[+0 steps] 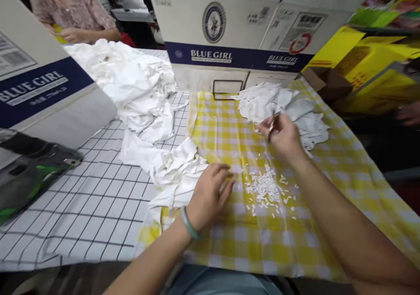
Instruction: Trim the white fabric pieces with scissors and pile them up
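Observation:
My left hand, with a pale green bangle on the wrist, is open beside a crumpled white cloth. Its fingers curve slightly, with a gap at the thumb and nothing between them. Farther right, my right hand is closed on a small pair of scissors. It is in front of a pile of white fabric pieces. Between my hands, many small white snippets lie scattered on the yellow checked tablecloth. A larger heap of white cloth spreads at the back left.
White and blue cartons stand along the back, and another carton is on the left. A grey and green bag rests at the left edge. Behind the table is another person. Yellow bags sit at the right.

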Available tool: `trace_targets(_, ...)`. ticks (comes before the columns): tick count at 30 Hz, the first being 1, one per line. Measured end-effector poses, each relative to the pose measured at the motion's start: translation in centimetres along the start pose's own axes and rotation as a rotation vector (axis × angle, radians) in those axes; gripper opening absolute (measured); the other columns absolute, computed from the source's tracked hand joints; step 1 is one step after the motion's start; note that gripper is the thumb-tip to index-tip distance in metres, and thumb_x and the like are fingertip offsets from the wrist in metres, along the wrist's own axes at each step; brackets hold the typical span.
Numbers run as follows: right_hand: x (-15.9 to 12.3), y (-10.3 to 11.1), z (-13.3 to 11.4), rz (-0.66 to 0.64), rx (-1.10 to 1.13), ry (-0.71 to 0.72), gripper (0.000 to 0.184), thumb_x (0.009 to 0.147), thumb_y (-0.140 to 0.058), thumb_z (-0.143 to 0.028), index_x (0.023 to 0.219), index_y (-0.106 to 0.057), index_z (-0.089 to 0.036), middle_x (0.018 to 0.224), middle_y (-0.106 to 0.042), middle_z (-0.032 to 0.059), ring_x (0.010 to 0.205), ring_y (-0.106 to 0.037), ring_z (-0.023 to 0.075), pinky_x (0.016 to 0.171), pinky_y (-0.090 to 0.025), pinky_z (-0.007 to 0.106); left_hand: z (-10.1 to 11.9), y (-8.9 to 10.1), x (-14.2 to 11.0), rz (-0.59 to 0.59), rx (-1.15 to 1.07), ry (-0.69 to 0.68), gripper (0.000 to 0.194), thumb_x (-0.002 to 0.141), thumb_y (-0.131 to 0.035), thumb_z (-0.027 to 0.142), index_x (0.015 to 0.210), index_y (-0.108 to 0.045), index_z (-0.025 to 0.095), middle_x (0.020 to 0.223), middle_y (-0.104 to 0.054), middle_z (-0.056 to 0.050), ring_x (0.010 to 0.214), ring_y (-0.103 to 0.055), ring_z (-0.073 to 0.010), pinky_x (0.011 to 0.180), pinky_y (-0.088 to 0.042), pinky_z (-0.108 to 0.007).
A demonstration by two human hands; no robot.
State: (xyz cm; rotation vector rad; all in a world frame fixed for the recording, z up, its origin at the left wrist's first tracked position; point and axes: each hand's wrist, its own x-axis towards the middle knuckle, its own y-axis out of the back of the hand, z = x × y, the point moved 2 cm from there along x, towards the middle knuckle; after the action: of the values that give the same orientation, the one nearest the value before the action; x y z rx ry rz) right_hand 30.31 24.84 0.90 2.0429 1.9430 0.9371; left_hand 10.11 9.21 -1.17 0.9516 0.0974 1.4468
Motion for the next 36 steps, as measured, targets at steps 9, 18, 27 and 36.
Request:
trace_targets(9, -6.9, -14.6, -5.6, -0.723, 0.164, 0.214, 0.012, 0.068, -0.063, -0.013, 0.072, -0.054, -0.020, 0.089, -0.065, 0.0027, 0.095, -0.057, 0.0209, 0.087, -0.044, 0.033, -6.9, 7.1, -6.9, 0.144, 0.471, 0.236, 0.032, 0.083, -0.059, 0.015, 0.115, -0.059, 0.016, 0.111, -0.058, -0.014, 0.103, -0.055, -0.0286, 0.091, -0.048, -0.046)
trace_targets(18, -5.8, -6.7, -7.4, -0.542, 0.333, 0.004, 0.026, 0.071, -0.078, -0.030, 0.073, -0.054, -0.019, 0.068, -0.049, -0.0044, 0.059, -0.044, 0.0099, 0.056, -0.037, 0.024, -4.9, 7.6, -7.0, 0.423, 0.424, 0.229, 0.032, 0.085, -0.054, 0.009, 0.115, -0.061, 0.015, 0.117, -0.055, -0.016, 0.114, -0.050, -0.0290, 0.097, -0.043, -0.047)
trace_targets(27, -16.8, -5.1, -9.7, -1.357, 0.504, -0.030, 0.020, 0.073, -0.076, -0.029, 0.071, -0.058, -0.020, 0.069, -0.062, 0.0000, 0.061, -0.057, 0.0133, 0.058, -0.046, 0.025, -2.3, 4.4, -8.1, 0.230, -1.218, 1.009, 0.030, 0.086, -0.065, 0.039, 0.106, -0.061, 0.018, 0.100, -0.066, -0.007, 0.079, -0.065, -0.0140, 0.071, -0.054, -0.027)
trace_targets(36, -7.2, -13.2, -6.1, -0.578, 0.258, 0.022, 0.024, 0.066, -0.075, -0.028, 0.080, -0.057, -0.021, 0.090, -0.065, 0.0014, 0.086, -0.060, 0.0180, 0.081, -0.050, 0.032, -3.0, 10.2, -3.3, 0.123, -0.781, 0.747, 0.026, 0.088, -0.065, 0.039, 0.082, -0.070, 0.014, 0.056, -0.043, 0.005, 0.050, -0.038, -0.0056, 0.045, -0.029, -0.017)
